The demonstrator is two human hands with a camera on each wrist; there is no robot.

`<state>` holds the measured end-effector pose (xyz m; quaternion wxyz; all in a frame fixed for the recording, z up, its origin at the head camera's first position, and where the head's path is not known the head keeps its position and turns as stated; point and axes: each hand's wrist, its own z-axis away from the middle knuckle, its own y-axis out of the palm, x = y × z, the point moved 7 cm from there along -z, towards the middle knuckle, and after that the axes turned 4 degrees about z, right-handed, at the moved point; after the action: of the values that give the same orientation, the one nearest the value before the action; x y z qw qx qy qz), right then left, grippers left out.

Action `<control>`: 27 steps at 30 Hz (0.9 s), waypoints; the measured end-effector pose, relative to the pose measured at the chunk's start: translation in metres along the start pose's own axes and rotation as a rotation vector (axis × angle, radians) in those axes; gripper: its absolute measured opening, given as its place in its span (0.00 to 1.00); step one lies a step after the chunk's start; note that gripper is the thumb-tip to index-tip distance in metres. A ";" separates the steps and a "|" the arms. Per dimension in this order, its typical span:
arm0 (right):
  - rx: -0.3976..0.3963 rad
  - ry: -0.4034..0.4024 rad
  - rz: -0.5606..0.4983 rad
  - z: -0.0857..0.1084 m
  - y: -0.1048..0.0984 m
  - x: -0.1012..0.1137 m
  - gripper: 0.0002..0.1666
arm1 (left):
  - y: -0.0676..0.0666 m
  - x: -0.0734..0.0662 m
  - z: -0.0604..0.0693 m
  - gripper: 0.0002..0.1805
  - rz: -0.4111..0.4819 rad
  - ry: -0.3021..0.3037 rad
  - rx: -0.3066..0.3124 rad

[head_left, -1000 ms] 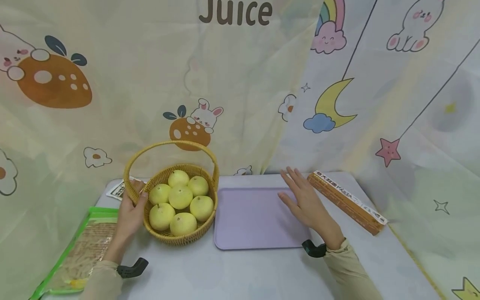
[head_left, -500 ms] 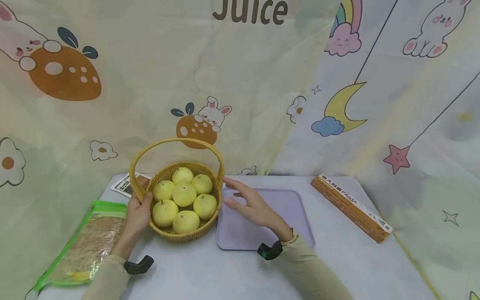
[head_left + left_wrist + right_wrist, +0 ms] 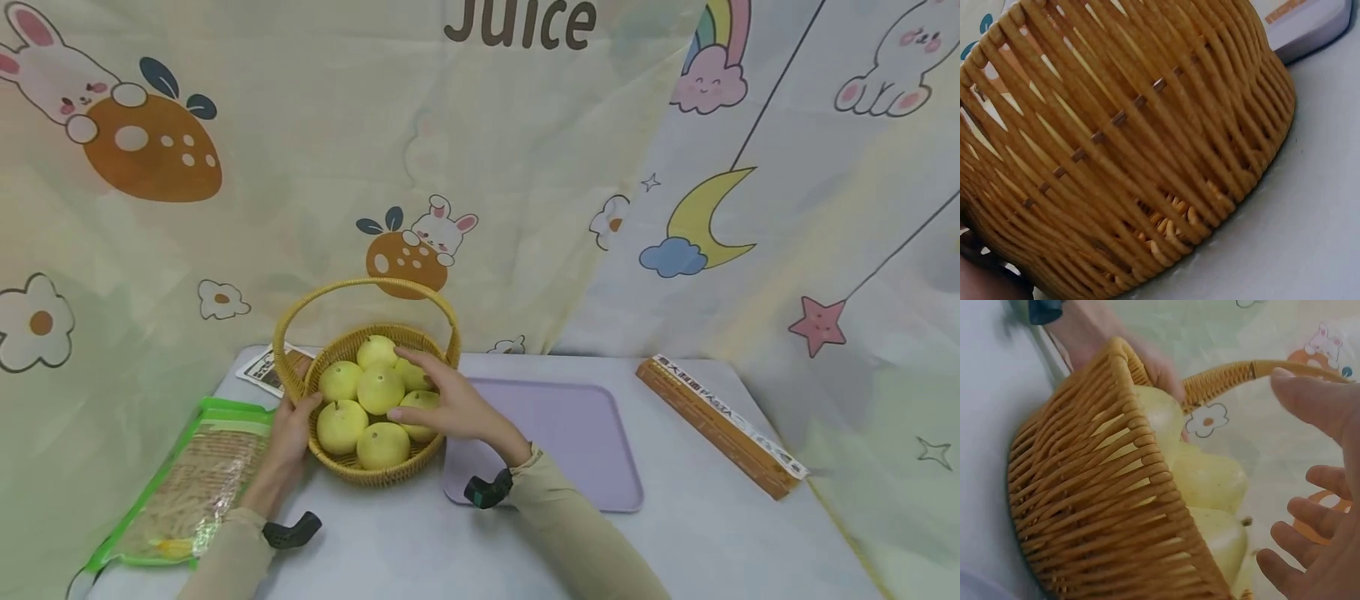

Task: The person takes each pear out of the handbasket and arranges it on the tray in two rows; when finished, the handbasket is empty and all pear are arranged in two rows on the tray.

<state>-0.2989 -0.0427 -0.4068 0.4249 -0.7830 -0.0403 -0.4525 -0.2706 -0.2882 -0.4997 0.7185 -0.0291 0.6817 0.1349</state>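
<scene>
A yellow wicker basket (image 3: 378,477) with a tall arched handle stands on the white table, holding several pale yellow pears (image 3: 380,390). At the basket's left side, my left hand (image 3: 288,429) grips the rim near the foot of the handle, thumb on top; its other fingers are mostly hidden behind the wicker. My right hand (image 3: 457,408) hovers over the right half of the basket with fingers spread, covering part of the right-hand pears. In the right wrist view, a gap shows between its fingertips and the nearest pear (image 3: 1219,540).
Right of the basket lies a flat purple tray (image 3: 570,450), partly under my right forearm. A long brown pasta box (image 3: 720,425) lies slanted at the far right. On the left are a green-edged clear food bag (image 3: 202,483) and a small packet (image 3: 262,371) behind the basket.
My right hand has swept left from above the tray to over the pears. My left hand keeps its grip on the basket. The head view has shifted slightly.
</scene>
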 end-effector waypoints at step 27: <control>0.013 0.084 0.297 -0.047 0.036 -0.016 0.54 | 0.000 0.004 -0.001 0.38 0.013 0.016 0.002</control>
<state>-0.3242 -0.0932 -0.4304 0.4934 -0.7581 0.0910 -0.4166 -0.2715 -0.2875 -0.5039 0.7123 -0.0249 0.6876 0.1386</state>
